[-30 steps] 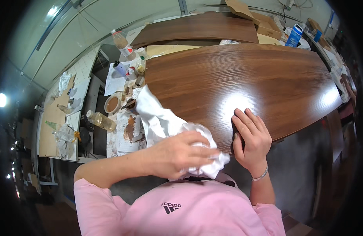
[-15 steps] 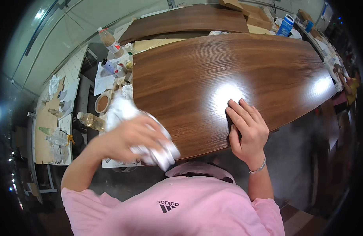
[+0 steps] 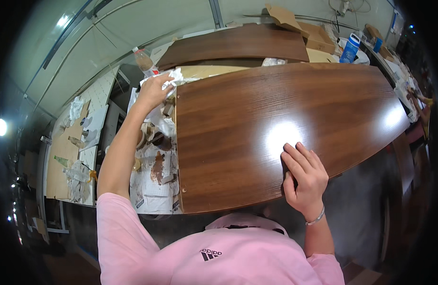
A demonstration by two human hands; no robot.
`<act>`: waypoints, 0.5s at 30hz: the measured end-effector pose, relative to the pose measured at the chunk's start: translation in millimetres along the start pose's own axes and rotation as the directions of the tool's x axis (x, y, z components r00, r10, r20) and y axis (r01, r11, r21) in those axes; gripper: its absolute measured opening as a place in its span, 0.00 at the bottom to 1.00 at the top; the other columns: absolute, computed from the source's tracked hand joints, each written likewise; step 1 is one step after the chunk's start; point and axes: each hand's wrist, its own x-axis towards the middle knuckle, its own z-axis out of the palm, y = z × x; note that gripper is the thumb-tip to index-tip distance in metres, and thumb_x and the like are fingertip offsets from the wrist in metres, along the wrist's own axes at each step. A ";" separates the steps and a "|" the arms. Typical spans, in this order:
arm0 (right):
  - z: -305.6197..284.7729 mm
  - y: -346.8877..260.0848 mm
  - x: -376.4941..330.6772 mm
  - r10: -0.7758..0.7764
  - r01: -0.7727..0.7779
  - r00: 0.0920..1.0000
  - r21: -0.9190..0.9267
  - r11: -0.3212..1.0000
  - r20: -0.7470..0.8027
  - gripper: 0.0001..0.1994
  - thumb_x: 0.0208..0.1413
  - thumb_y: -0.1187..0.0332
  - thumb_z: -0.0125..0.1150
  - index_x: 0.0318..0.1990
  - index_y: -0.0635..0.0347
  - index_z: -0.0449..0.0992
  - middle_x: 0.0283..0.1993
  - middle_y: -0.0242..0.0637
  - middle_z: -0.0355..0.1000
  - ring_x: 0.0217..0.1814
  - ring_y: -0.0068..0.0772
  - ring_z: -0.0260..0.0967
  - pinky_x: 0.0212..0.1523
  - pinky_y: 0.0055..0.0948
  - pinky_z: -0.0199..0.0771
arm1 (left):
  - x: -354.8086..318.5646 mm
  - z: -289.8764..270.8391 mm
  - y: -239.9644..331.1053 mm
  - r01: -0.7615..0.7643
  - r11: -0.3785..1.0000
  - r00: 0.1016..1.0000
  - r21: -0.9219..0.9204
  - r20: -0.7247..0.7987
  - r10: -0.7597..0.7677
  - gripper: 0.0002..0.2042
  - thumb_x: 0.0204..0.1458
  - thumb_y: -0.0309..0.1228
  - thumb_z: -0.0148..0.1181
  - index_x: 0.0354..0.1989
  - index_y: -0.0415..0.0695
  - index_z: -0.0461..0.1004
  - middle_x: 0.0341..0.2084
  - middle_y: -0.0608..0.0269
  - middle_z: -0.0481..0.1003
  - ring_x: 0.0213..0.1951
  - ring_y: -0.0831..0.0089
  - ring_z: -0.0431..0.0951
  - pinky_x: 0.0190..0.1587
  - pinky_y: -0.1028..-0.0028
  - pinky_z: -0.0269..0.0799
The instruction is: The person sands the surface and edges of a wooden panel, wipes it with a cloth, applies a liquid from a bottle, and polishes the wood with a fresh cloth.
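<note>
A large dark-brown wood-grain board [image 3: 228, 123] with a curved near edge lies in front of me. At its far left corner my left hand [image 3: 155, 90] has its fingers closed on a crumpled white wiping cloth [image 3: 176, 76], part of which spreads past the fingertips. My right hand [image 3: 305, 179] rests flat near the board's front edge, fingers stretched out and nothing in them. Bright lamp glare shows on the board just beyond those fingertips. Beneath my left forearm, paper sheets and small items on the bench are partly hidden.
Behind lies a second brown board [image 3: 238, 45]. A plastic bottle [image 3: 144, 61] stands at the far left, a blue bottle [image 3: 350, 48] at the far right by a cardboard box [image 3: 318, 37]. Brown-stained paper [image 3: 155, 178] lines the board's left side. Another littered table [image 3: 62, 161] stands further left.
My left hand has swung away from me with the white cloth, from the board's near left corner to its far left corner. My right hand stays on the board. The view has shifted slightly.
</note>
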 end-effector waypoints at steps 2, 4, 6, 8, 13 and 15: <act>-0.4 -0.1 0.9 -0.014 0.014 1.000 0.002 1.000 -0.015 0.19 0.41 0.72 0.56 0.44 0.57 0.81 0.51 0.38 0.77 0.56 0.46 0.73 0.57 0.47 0.70 | -7.6 8.6 3.8 0.072 0.942 0.997 -0.327 0.023 -0.068 0.21 0.54 0.39 0.62 0.56 0.50 0.73 0.53 0.53 0.74 0.56 0.58 0.74 0.58 0.64 0.67; -0.3 -0.8 2.2 -0.008 0.008 1.000 -0.001 1.000 -0.021 0.19 0.40 0.72 0.56 0.44 0.57 0.81 0.51 0.38 0.77 0.56 0.46 0.73 0.57 0.46 0.70 | -23.8 26.5 12.0 -0.498 0.867 0.864 0.001 0.091 0.496 0.21 0.54 0.38 0.63 0.57 0.51 0.73 0.57 0.54 0.71 0.62 0.57 0.67 0.64 0.63 0.59; -0.2 -1.4 3.0 0.013 -0.013 1.000 -0.008 1.000 -0.001 0.19 0.40 0.72 0.56 0.43 0.57 0.81 0.51 0.38 0.77 0.55 0.46 0.74 0.57 0.46 0.70 | -20.7 32.9 16.5 -0.503 0.857 0.840 -0.115 0.166 0.516 0.21 0.55 0.37 0.62 0.58 0.50 0.73 0.59 0.54 0.70 0.66 0.58 0.61 0.67 0.61 0.53; 0.0 -2.2 2.9 -0.001 0.001 1.000 -0.013 1.000 -0.004 0.19 0.40 0.72 0.56 0.43 0.56 0.81 0.51 0.37 0.77 0.55 0.45 0.74 0.57 0.46 0.70 | -8.0 32.2 27.3 -0.207 0.976 0.978 -0.063 -0.005 0.207 0.21 0.54 0.35 0.61 0.58 0.50 0.73 0.60 0.54 0.69 0.67 0.57 0.60 0.68 0.60 0.51; 0.0 -3.5 2.6 0.025 -0.025 1.000 -0.007 1.000 -0.009 0.19 0.40 0.73 0.56 0.43 0.56 0.81 0.50 0.37 0.78 0.55 0.44 0.74 0.57 0.46 0.70 | -29.9 26.0 94.4 -0.408 0.891 0.868 -0.199 0.220 0.446 0.25 0.50 0.34 0.63 0.59 0.52 0.71 0.57 0.53 0.71 0.60 0.50 0.66 0.64 0.57 0.56; 0.1 -3.4 2.4 0.010 -0.010 1.000 -0.001 1.000 -0.014 0.19 0.40 0.73 0.55 0.43 0.56 0.81 0.50 0.37 0.78 0.55 0.44 0.74 0.57 0.46 0.70 | -89.0 32.2 117.0 -0.649 0.679 0.651 -0.344 0.213 0.729 0.27 0.48 0.33 0.64 0.60 0.51 0.70 0.58 0.54 0.69 0.59 0.47 0.67 0.57 0.52 0.64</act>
